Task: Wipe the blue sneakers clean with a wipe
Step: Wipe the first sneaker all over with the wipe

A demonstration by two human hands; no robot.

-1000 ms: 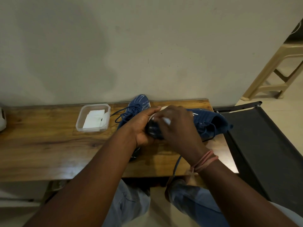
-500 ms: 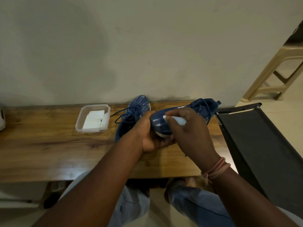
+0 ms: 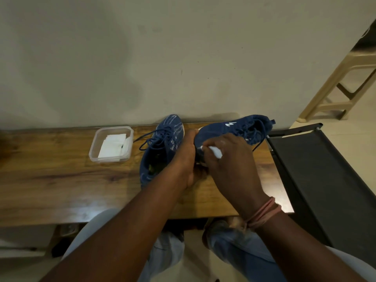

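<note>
- While we are cradling the toe end of one blue sneaker (image 3: 230,129) in our left hand (image 3: 188,157), fingers curled under it, we are keeping it lifted above the bench (image 3: 61,180) near the back right corner, probably so the side turns up toward us and stays steady under pressure.
- Our right hand (image 3: 227,159) is pinching a folded white wipe (image 3: 214,151) and pressing it against the sneaker's side near the toe; holding the wipe bunched is likely giving us a firmer rubbing edge.
- The second sneaker (image 3: 160,147) is lying on the bench just left of our left hand, toe toward the back edge, laces loose, seemingly waiting within reach.
- A clear plastic tub (image 3: 93,147) with spare white wipes inside is sitting further left, near the back edge, apart from the shoes.
- A dark folding frame (image 3: 325,180) is standing off the right edge, and a beige plastic stool (image 3: 345,78) beyond it; neither is blocking us.
- The loose laces could be snagging our wiping strokes.
</note>
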